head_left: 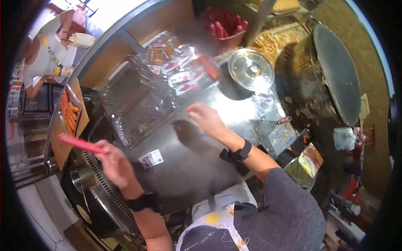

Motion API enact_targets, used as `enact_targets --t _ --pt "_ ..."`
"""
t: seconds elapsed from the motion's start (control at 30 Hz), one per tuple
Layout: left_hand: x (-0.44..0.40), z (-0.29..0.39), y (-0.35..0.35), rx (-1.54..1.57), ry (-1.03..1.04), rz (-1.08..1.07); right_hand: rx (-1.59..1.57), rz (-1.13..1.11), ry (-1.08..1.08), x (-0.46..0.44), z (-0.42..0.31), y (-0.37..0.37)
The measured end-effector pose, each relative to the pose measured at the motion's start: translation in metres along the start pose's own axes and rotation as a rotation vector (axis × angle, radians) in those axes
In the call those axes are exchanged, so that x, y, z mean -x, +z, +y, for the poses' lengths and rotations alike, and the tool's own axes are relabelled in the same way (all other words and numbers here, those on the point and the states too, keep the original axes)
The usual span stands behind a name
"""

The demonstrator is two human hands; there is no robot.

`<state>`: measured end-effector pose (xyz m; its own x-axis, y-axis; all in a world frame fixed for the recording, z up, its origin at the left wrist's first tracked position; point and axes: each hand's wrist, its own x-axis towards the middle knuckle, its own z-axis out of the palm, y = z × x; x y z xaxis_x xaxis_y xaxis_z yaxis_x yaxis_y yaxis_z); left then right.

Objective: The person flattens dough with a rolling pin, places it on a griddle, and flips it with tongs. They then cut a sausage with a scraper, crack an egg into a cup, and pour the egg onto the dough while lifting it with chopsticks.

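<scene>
My left hand [114, 163] is closed round one end of a long, narrow red object [80, 143] whose kind I cannot make out. Its free end points left, in front of the tray of sausages [69, 112]. My right hand [208, 121] is over the metal counter [188, 154], fingers stretched out and nothing visible in them. Between the two hands a small printed paper or banknote [151, 159] lies on the counter. Beyond the right hand is a blurred red elongated item [207, 67] beside several plastic-wrapped packets [180, 77].
A dark grill tray [130, 94] lined with foil or plastic stands at the back left. A lidded pot [251, 70], a red basket of red packets [226, 29] and a big drum [301, 71] are further right. A scraper [281, 136] lies near my right forearm. Another person [46, 54] stands beyond the counter.
</scene>
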<state>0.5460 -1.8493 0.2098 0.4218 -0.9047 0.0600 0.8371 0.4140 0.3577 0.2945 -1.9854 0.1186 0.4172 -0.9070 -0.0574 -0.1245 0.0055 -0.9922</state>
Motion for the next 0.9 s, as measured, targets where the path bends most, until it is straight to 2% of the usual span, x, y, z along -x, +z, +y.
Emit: enact_targets --t 0.03,0.07,0.13,0.2,0.3,0.33,0.4,0.47,0.53,0.6,0.7,0.73,0.77,0.8,0.83,0.87,0.9 --pt "-0.013 0.003 0.014 -0.108 0.252 0.065 0.009 0.018 0.025 0.009 0.003 -0.009" --pt "-0.018 0.009 0.023 -0.055 0.225 -0.056 0.055 0.042 0.028 0.017 0.006 -0.018" --pt "-0.023 0.021 0.028 -0.100 0.232 -0.061 0.105 0.077 0.049 0.036 0.015 -0.036" --pt "-0.023 0.021 0.038 -0.197 0.241 0.000 0.497 0.157 -0.056 0.061 0.036 -0.060" --pt "-0.023 0.021 0.039 -0.358 0.263 0.067 0.931 0.311 0.004 0.090 0.067 -0.127" --pt "-0.022 0.022 0.038 -0.412 0.259 0.080 1.001 0.385 -0.089 0.098 0.084 -0.156" --pt "-0.019 0.033 0.022 -0.429 0.214 0.021 1.261 0.318 0.092 0.117 0.102 -0.209" --pt "-0.015 0.032 0.021 -0.541 0.145 -0.042 1.446 0.262 0.075 0.132 0.112 -0.240" --pt "-0.006 0.018 0.023 -0.593 0.172 0.045 1.482 0.219 0.036 0.140 0.123 -0.253" --pt "0.005 0.007 0.020 -0.635 0.033 0.032 1.514 0.175 -0.013 0.145 0.130 -0.262" --pt "0.039 -0.027 0.015 -0.643 -0.057 0.253 1.485 0.114 -0.068 0.140 0.125 -0.271" --pt "0.055 -0.039 0.019 -0.764 -0.148 0.147 1.438 0.071 -0.103 0.139 0.110 -0.270" --pt "0.066 -0.049 0.007 -0.557 -0.253 0.193 1.393 0.053 -0.112 0.141 0.109 -0.274" --pt "0.083 -0.050 -0.011 -0.564 -0.337 0.282 1.350 0.033 -0.121 0.142 0.109 -0.278" --pt "0.100 -0.051 -0.019 -0.520 -0.454 0.304 1.305 0.080 -0.139 0.145 0.104 -0.275" --pt "0.116 -0.058 -0.022 -0.542 -0.455 0.294 1.260 0.125 -0.156 0.148 0.097 -0.271" --pt "0.129 -0.066 -0.026 -0.561 -0.456 0.287 1.209 0.190 -0.073 0.148 0.087 -0.262"
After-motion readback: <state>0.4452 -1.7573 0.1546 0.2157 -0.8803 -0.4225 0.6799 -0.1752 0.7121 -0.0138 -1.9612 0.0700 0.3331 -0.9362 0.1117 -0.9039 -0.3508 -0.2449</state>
